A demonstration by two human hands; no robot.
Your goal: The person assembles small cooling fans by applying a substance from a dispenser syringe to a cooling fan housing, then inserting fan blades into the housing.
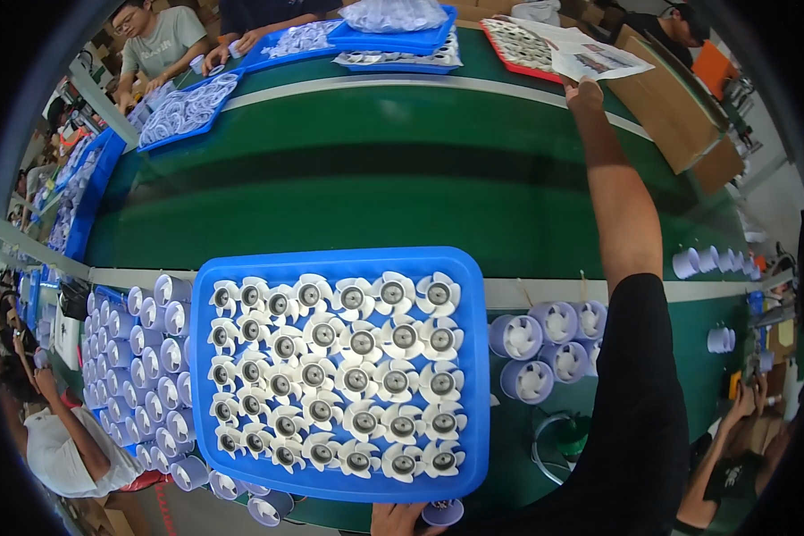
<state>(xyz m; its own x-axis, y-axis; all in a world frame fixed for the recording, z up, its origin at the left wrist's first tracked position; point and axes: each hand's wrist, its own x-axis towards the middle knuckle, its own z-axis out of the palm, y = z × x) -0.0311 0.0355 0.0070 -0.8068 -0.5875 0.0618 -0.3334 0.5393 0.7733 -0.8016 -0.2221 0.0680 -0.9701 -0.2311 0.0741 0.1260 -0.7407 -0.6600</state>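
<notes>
A large blue tray (339, 489) in front of me carries rows of white fan impellers (357, 380) with dark round hubs. My left hand (397, 519) is at the tray's near rim, its fingers partly hidden beneath; it appears to hold the rim. Just right of that hand is a lilac cup-shaped fan housing (443, 512). My right arm stretches to the far right, where my right hand (584, 91) is closed at the edge of a printed paper sheet (603, 59). That sheet partly covers a red tray (523, 68) of similar white parts.
Lilac fan housings (143, 357) crowd the left, with more (558, 322) right of the tray. Across the green surface (375, 170) stand blue trays (188, 112) of white rings and a cardboard partition (679, 116). Co-workers sit at the far left and both sides.
</notes>
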